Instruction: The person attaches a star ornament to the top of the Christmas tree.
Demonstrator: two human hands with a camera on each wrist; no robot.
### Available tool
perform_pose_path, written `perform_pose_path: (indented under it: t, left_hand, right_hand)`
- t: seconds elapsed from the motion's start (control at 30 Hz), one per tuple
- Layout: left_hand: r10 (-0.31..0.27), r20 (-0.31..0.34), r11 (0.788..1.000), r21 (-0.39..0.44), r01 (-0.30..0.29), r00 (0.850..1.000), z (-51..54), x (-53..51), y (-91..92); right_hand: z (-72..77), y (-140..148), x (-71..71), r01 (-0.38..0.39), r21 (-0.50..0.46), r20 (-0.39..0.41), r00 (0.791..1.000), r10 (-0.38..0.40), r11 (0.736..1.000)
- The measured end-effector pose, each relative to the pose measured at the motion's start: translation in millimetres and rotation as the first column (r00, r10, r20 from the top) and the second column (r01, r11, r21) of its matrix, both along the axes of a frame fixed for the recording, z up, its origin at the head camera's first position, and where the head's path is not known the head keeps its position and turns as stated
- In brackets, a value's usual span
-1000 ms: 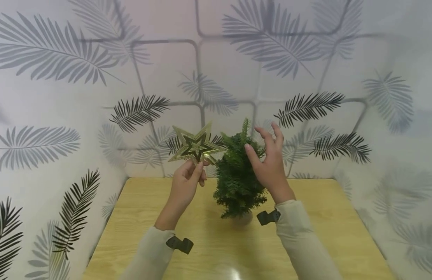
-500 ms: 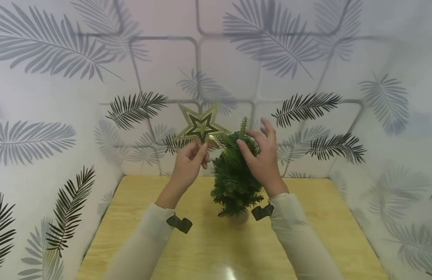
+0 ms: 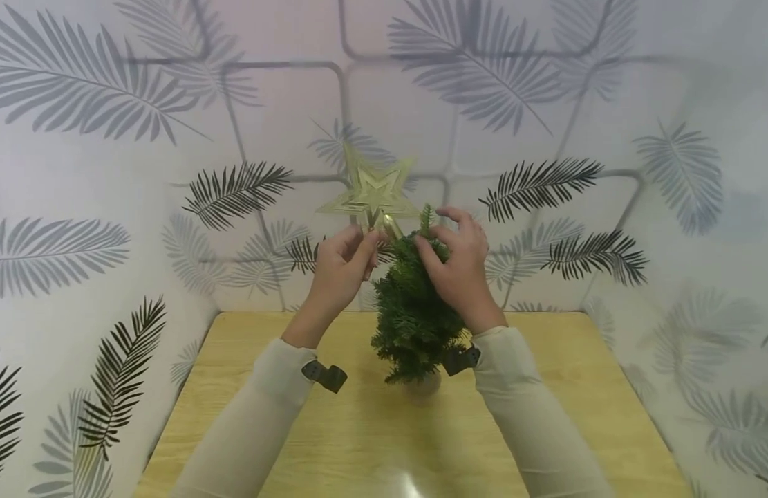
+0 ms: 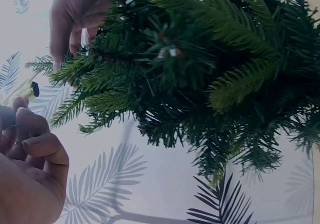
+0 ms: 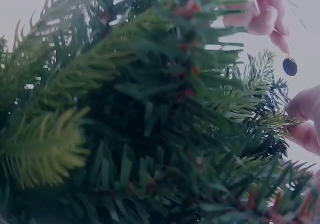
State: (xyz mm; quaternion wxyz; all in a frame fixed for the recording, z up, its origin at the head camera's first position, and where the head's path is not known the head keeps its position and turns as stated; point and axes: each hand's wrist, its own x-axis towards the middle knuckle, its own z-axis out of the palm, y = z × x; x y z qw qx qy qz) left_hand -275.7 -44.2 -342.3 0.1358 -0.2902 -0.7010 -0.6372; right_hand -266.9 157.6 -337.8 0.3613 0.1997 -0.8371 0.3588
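Note:
My left hand point(image 3: 336, 270) pinches a gold star tree topper point(image 3: 372, 187) by its lower edge, left of and above the tree. The topper's gold tube point(image 3: 391, 227) tilts, its lower end close to the treetop but apart from it; its dark opening point(image 5: 290, 66) shows in the right wrist view. A small green artificial Christmas tree point(image 3: 411, 325) stands on the table. At its top, my right hand point(image 3: 460, 266) pinches the upright tip sprig point(image 3: 426, 218) between thumb and finger. Branches fill most of the right wrist view.
The tree's pale round base point(image 3: 424, 389) rests on a light wooden table point(image 3: 359, 443). Behind the table rises a pale wall point(image 3: 402, 104) with printed leaves. Each sleeve carries a dark wrist strap piece point(image 3: 324, 375).
My left hand has raised the star from beside the tree to above treetop height, tilting its face. My right hand has moved left and closed its fingertips on the tip sprig.

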Motion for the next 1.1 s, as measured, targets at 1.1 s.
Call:
perform_pose_path:
  t: [1.1]
  left_hand:
    - [-0.102, -0.026, 0.994, -0.038, 0.101, 0.994, 50.9, -15.9, 21.8]
  right_hand:
    - [-13.8, -5.7, -1.2, -0.028, -0.081, -0.047, 0.999, 0.024, 0.996]
